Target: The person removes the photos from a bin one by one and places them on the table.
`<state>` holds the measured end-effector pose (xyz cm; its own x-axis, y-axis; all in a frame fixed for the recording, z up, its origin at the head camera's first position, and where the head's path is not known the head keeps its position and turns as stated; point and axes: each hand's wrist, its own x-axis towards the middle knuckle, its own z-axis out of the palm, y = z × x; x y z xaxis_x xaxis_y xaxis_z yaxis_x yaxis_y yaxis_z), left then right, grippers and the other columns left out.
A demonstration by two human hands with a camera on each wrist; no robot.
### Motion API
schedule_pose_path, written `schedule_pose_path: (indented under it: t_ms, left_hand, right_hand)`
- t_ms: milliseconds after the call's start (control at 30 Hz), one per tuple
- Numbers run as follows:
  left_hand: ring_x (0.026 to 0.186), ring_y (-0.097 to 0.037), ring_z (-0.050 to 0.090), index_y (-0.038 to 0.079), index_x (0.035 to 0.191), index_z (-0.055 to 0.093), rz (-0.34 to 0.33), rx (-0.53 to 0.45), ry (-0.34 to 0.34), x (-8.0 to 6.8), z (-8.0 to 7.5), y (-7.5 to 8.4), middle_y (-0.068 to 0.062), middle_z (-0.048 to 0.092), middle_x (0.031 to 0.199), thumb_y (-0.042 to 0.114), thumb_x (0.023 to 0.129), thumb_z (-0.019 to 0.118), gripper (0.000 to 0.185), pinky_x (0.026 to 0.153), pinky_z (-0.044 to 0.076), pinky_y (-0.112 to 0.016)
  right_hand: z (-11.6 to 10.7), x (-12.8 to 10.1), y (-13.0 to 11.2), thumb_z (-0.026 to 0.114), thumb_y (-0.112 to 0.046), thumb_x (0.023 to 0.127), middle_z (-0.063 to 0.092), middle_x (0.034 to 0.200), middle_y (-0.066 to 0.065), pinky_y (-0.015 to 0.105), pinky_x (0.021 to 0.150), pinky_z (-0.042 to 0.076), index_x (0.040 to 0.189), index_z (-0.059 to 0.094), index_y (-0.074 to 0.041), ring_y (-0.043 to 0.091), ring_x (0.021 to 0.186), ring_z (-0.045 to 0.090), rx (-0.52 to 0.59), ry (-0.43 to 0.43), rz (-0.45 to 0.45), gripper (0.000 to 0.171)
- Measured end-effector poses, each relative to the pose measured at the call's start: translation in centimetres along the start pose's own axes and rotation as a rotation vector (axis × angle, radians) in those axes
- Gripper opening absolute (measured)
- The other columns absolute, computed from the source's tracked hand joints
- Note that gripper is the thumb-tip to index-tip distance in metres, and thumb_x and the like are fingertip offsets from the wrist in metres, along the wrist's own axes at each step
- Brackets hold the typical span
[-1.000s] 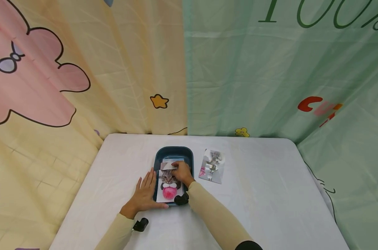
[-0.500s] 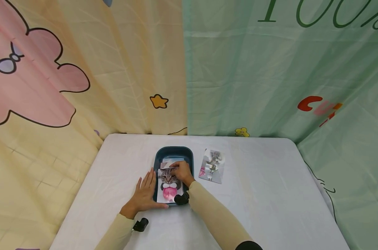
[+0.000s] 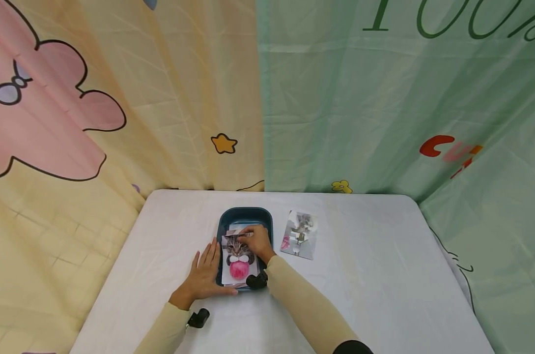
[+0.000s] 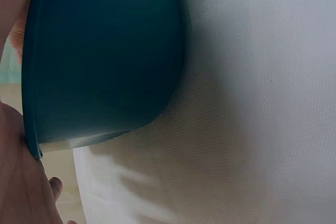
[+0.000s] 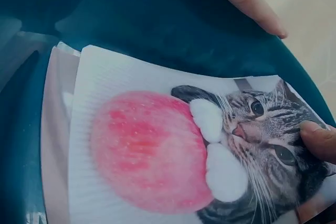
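A dark teal tray [image 3: 245, 213] on the white table holds a stack of photo prints. On top lies a print of a tabby cat with a pink ball-like shape [image 3: 239, 260]. My right hand [image 3: 257, 241] pinches this print near its far edge; the right wrist view shows the thumb [image 5: 318, 139] pressed on the cat's face. Other prints [image 5: 56, 129] peek out under its near edge. My left hand [image 3: 202, 280] rests along the tray's left and near rim, fingers straight. In the left wrist view the tray's outer wall [image 4: 105, 51] fills the left side.
Right of the tray, a separate cat photo [image 3: 299, 235] lies flat on the table [image 3: 373, 265]. Behind the table hang a yellow curtain [image 3: 183, 98] and a green curtain [image 3: 338, 108]. Each wrist wears a small black camera [image 3: 198, 318].
The right hand has shifted the top cat print slightly toward the far end of the tray, baring a strip of the print beneath at the near edge. The left hand stays in place.
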<state>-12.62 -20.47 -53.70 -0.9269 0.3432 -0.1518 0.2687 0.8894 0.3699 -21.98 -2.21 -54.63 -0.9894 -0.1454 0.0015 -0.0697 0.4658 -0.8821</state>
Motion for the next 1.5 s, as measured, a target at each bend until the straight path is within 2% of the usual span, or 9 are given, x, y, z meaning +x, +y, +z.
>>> schedule_pose_path:
  t_ms: [300, 500, 667, 800, 1033, 1100, 1200, 1367, 1500]
  left_hand:
    - [0.146, -0.040, 0.004, -0.008, 0.151, 0.007, -0.012, 0.006, -0.023, 0.0, -0.1, 0.0, -0.022, 0.000, 0.160, 0.080, 0.060, 0.066, 0.139, 0.113, 0.001, -0.062]
    - [0.146, -0.040, 0.004, -0.008, 0.151, 0.006, -0.016, 0.010, -0.024, 0.0, -0.1, -0.1, -0.022, -0.001, 0.160, 0.080, 0.060, 0.066, 0.139, 0.113, 0.001, -0.061]
    - [0.145, -0.041, 0.003, -0.008, 0.151, 0.006, -0.019, 0.000, -0.036, 0.1, -0.1, 0.0, -0.022, -0.002, 0.160, 0.079, 0.060, 0.067, 0.140, 0.113, 0.000, -0.062]
    - [0.146, -0.040, 0.003, -0.008, 0.151, 0.005, -0.022, -0.002, -0.038, 0.1, -0.1, 0.0, -0.022, -0.002, 0.160, 0.079, 0.060, 0.067, 0.140, 0.113, 0.000, -0.062]
    - [0.145, -0.041, 0.005, -0.008, 0.151, 0.009, -0.022, 0.004, -0.022, 0.1, -0.1, 0.0, -0.023, 0.000, 0.159, 0.079, 0.060, 0.068, 0.138, 0.113, 0.002, -0.062]
    - [0.145, -0.041, 0.005, -0.007, 0.151, 0.010, -0.024, 0.001, -0.025, 0.0, -0.1, 0.1, -0.023, 0.000, 0.159, 0.079, 0.060, 0.068, 0.138, 0.113, 0.002, -0.062]
    - [0.145, -0.041, 0.005, -0.008, 0.151, 0.009, -0.025, 0.001, -0.028, 0.0, -0.1, 0.1, -0.023, -0.001, 0.159, 0.079, 0.060, 0.068, 0.139, 0.113, 0.002, -0.062]
    - [0.146, -0.041, 0.003, -0.007, 0.151, 0.008, -0.026, 0.000, -0.046, 0.0, -0.1, 0.1, -0.023, -0.003, 0.159, 0.079, 0.060, 0.067, 0.139, 0.113, 0.001, -0.061]
    - [0.146, -0.040, 0.003, -0.007, 0.151, 0.007, -0.023, -0.004, -0.042, 0.1, -0.2, 0.0, -0.023, -0.003, 0.159, 0.079, 0.060, 0.068, 0.139, 0.113, 0.000, -0.061]
  right_hand:
    - [-0.5, 0.0, -0.8, 0.074, -0.015, 0.085, 0.074, 0.095, 0.001, 0.032, 0.087, 0.052, 0.092, 0.078, -0.010, 0.014, 0.094, 0.065, -0.106, -0.060, -0.163, 0.009]
    - [-1.6, -0.2, -1.3, 0.070, -0.012, 0.089, 0.072, 0.105, 0.005, 0.035, 0.092, 0.051, 0.102, 0.075, -0.008, 0.016, 0.100, 0.064, -0.127, -0.167, -0.149, 0.015]
    - [-2.7, -0.4, -1.3, 0.065, -0.008, 0.088, 0.069, 0.109, 0.010, 0.038, 0.090, 0.050, 0.101, 0.072, -0.006, 0.020, 0.099, 0.061, -0.120, -0.229, -0.125, 0.015]
    - [-3.6, -0.5, -1.2, 0.066, -0.007, 0.086, 0.069, 0.105, 0.010, 0.033, 0.079, 0.052, 0.098, 0.072, -0.006, 0.018, 0.087, 0.060, -0.111, -0.245, -0.153, 0.013]
    - [-5.1, -0.4, -0.5, 0.070, -0.009, 0.086, 0.070, 0.102, 0.012, 0.022, 0.053, 0.048, 0.099, 0.073, -0.006, 0.008, 0.061, 0.058, -0.016, -0.189, -0.099, 0.013]
    - [-5.7, -0.2, -0.2, 0.070, -0.008, 0.087, 0.071, 0.094, 0.014, 0.023, 0.050, 0.047, 0.100, 0.073, -0.005, 0.009, 0.054, 0.056, 0.009, -0.161, -0.087, 0.014]
    - [-6.6, -0.1, 0.3, 0.071, -0.008, 0.087, 0.072, 0.088, 0.013, 0.024, 0.049, 0.047, 0.102, 0.073, -0.006, 0.010, 0.050, 0.055, 0.036, -0.110, -0.071, 0.016]
    - [-8.5, 0.2, 1.0, 0.072, -0.008, 0.086, 0.072, 0.098, 0.011, 0.028, 0.052, 0.050, 0.105, 0.073, -0.006, 0.011, 0.051, 0.057, 0.094, -0.033, -0.016, 0.019]
    - [-10.3, 0.5, 1.4, 0.073, -0.008, 0.085, 0.072, 0.098, 0.012, 0.028, 0.055, 0.052, 0.105, 0.073, -0.005, 0.011, 0.055, 0.058, 0.133, 0.015, 0.006, 0.020]
